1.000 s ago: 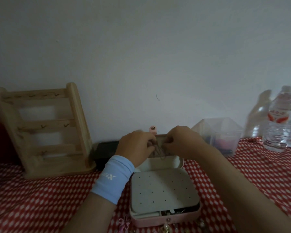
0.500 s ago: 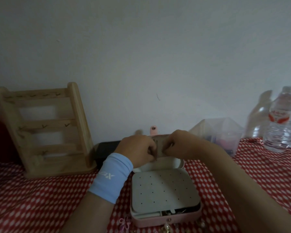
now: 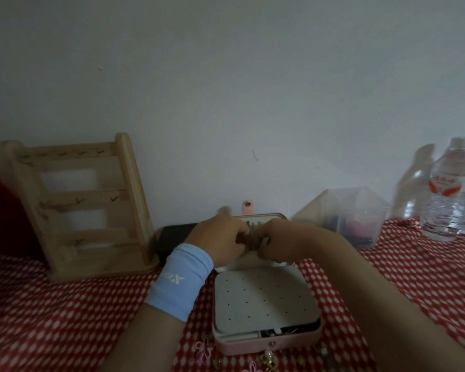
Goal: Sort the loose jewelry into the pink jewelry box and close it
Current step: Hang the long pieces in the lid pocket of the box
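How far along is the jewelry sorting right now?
Done: a few small items lie in the front slot of the pink jewelry box. In hand: left hand and right hand pinch a dark piece up at the open lid. Left: pink flower and gold beads lie loose on the cloth; the lid is not yet closed.

light blue wristband [image 3: 178,280] with white logo, left wrist.

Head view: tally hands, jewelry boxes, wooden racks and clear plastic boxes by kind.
Hands: 2, left hand and right hand, both pinching a thin dark strand
Pink jewelry box: 1
Wooden rack: 1
Clear plastic box: 1
Total: 5
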Available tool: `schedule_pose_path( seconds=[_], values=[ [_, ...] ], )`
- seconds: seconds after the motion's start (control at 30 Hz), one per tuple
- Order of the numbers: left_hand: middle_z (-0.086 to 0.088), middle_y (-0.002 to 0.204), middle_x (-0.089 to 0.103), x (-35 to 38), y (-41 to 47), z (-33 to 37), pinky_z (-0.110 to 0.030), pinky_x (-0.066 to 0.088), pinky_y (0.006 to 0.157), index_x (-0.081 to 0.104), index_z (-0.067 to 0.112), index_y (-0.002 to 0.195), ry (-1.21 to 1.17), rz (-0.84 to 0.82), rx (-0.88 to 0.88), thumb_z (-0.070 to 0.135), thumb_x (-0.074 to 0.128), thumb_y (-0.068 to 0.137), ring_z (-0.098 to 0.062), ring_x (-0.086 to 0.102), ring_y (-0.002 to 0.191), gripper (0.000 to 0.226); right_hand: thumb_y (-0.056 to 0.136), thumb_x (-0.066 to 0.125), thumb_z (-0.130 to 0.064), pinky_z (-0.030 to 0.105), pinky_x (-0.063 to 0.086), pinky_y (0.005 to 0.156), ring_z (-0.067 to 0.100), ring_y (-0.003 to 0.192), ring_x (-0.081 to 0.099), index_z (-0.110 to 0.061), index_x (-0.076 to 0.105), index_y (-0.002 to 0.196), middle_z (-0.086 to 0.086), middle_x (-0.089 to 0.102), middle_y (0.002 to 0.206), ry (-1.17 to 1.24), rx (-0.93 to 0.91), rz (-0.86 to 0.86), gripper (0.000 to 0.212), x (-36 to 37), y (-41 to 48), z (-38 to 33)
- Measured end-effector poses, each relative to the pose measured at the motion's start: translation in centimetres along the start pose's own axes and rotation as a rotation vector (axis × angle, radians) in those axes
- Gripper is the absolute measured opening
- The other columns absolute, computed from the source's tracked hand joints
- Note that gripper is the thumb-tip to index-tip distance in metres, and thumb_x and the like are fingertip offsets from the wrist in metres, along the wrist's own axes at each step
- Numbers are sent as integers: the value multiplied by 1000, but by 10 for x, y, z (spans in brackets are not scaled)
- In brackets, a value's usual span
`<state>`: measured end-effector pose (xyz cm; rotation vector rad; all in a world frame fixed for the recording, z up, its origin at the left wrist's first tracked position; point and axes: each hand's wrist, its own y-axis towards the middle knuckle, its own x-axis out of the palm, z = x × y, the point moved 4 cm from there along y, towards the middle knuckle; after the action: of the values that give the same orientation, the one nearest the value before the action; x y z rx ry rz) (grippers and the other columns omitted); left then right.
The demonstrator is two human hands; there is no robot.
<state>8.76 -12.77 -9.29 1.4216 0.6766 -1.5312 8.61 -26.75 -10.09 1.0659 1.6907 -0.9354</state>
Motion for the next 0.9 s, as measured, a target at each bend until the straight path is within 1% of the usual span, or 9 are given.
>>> schedule_pose_path(
  seconds=[0.07, 0.17, 0.3, 0.47, 0.57, 0.63, 0.7, 0.8, 0.9],
  values=[
    [5, 81, 64, 1, -5, 5, -24, 42, 62, 71, 25, 83, -10, 20, 7, 27, 58, 89, -15, 62, 74, 14, 94, 59, -20, 20, 46, 77, 5, 81, 56, -30, 72, 115, -10, 62, 100, 54, -3, 59, 26, -7, -5, 0],
    [7, 86, 66, -2, -14, 14, -24, 46, 68, 73, 26, 88, -55, 85, 30, 28, 58, 92, -14, 62, 77, 16, 95, 60, -22, 22, 46, 88, 7, 92, 58, -29, 73, 113, -13, 60, 101, 91, -3, 155, 23, -22, -19, 3],
    [7, 104, 69, -3, -27, 38, -29, 52, 81, 72, 27, 100, -118, 85, 74, 29, 61, 91, -12, 63, 89, 14, 94, 63, -25, 22, 47, 90, 6, 95, 61, -28, 74, 109, -13, 65, 101, 75, 4, 179, 19, -39, -58, 15],
    [7, 99, 68, 0, -43, 96, -32, 53, 81, 71, 26, 100, -150, 44, 168, 32, 61, 91, -12, 61, 85, 15, 86, 73, -31, 19, 50, 81, 0, 88, 66, -36, 79, 96, -19, 73, 91, 30, 59, 67, 13, -36, -115, 50],
    [5, 99, 69, 9, -53, 138, -35, 53, 82, 71, 24, 99, -142, -25, 234, 30, 60, 91, -13, 62, 86, 15, 87, 75, -24, 29, 55, 94, 9, 93, 72, -32, 79, 105, -8, 77, 102, -32, 119, -27, 21, -28, -148, 72],
    [4, 102, 69, 20, -58, 164, -36, 53, 85, 72, 24, 99, -126, -96, 262, 30, 59, 90, -14, 62, 89, 17, 86, 76, -22, 29, 53, 97, 10, 97, 72, -29, 78, 110, -6, 77, 107, -82, 137, -73, 25, -23, -168, 83],
    [3, 103, 71, 31, -63, 184, -36, 54, 86, 74, 23, 99, -135, -184, 276, 31, 62, 88, -15, 64, 91, 18, 83, 79, -26, 30, 53, 98, 9, 98, 71, -30, 77, 111, -9, 76, 108, -103, 149, -126, 28, -16, -186, 90],
    [3, 109, 72, 48, -70, 204, -27, 53, 86, 74, 22, 109, -84, -348, 272, 38, 69, 85, -15, 65, 95, 29, 78, 84, -33, 29, 53, 97, 10, 99, 70, -30, 76, 113, -10, 76, 109, -144, 161, -194, 36, 2, -202, 99],
    [2, 112, 70, 63, -76, 209, -28, 54, 85, 72, 21, 114, 6, -405, 240, 39, 72, 84, -16, 64, 97, 35, 77, 84, -33, 34, 55, 96, 14, 94, 70, -24, 77, 110, -5, 76, 106, -160, 179, -172, 35, 23, -203, 108]
  ],
)
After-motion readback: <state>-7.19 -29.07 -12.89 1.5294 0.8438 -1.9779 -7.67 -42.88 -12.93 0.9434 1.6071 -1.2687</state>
